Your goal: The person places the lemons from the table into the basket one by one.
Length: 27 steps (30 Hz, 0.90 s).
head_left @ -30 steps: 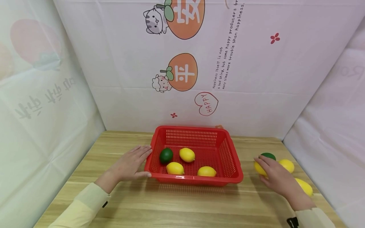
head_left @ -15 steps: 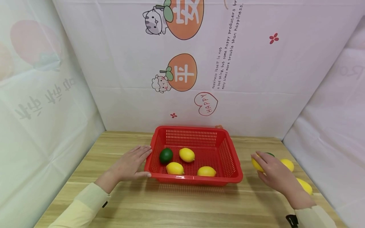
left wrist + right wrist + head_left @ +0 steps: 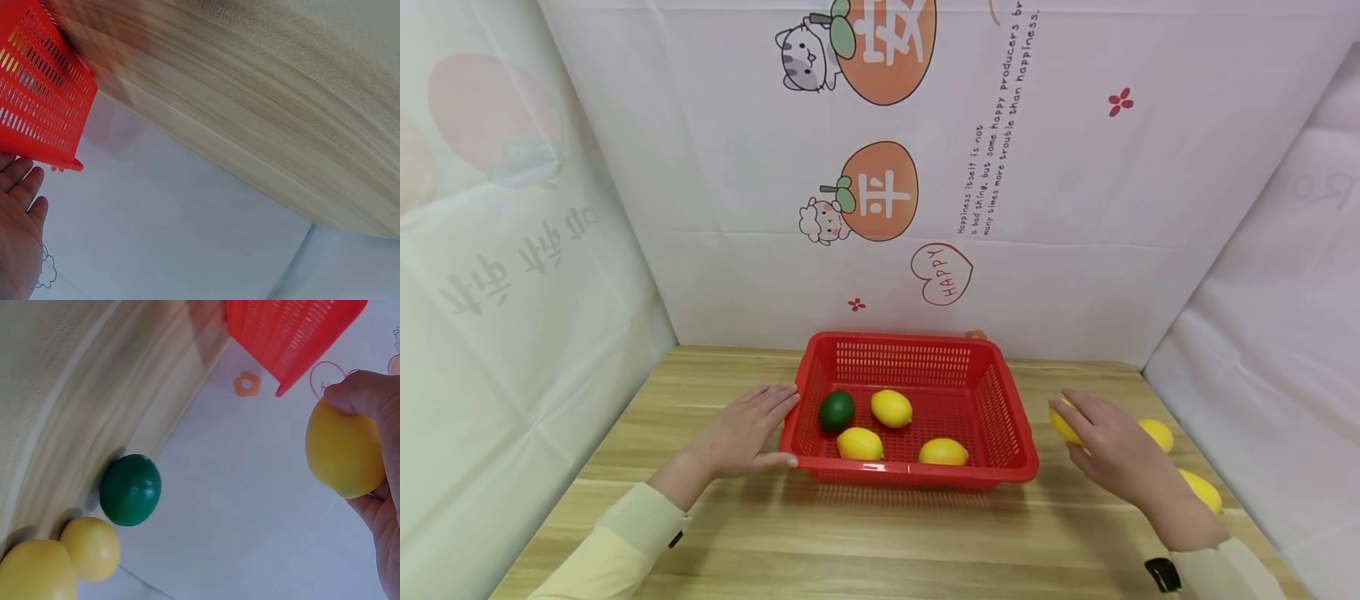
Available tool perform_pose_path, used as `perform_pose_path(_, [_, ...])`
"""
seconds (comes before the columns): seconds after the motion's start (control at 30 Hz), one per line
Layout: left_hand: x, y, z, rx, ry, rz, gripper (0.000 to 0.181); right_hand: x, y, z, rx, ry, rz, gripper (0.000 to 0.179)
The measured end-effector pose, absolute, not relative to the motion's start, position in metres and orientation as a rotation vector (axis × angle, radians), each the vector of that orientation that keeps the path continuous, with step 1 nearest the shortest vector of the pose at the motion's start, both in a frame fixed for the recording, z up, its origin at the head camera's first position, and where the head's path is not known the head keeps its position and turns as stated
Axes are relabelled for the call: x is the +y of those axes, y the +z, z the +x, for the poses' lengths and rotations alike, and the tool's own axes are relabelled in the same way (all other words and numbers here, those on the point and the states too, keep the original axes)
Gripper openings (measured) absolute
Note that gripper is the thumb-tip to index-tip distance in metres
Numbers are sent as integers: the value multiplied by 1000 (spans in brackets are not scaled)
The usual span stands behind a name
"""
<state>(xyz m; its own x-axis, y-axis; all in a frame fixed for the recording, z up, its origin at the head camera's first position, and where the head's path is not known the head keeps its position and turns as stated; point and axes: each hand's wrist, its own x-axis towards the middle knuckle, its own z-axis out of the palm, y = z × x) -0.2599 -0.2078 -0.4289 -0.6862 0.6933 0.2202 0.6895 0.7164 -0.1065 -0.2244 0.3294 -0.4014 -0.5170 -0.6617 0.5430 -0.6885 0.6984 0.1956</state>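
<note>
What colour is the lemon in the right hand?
Yellow. The lemon in the right hand shows best in the right wrist view.

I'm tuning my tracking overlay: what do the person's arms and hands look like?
The left hand and right hand are both ungloved. The left sleeve is pale yellow with a paler cuff; the right sleeve looks cream. A black piece shows by each sleeve; its kind is unclear.

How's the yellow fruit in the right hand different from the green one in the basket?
The yellow fruit is bright yellow, but the green fruit is dark green. The right hand grips the yellow fruit, while the green fruit lies inside the red basket with no hand on it. Both look smooth and rounded.
</note>
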Motion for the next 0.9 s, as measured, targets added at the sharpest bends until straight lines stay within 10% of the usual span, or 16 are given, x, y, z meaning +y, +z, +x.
perform_pose_path(0.9, [-207,-429,-259,-2677,38,-1090,97,287,-382,-231,-2262,20,1136,49])
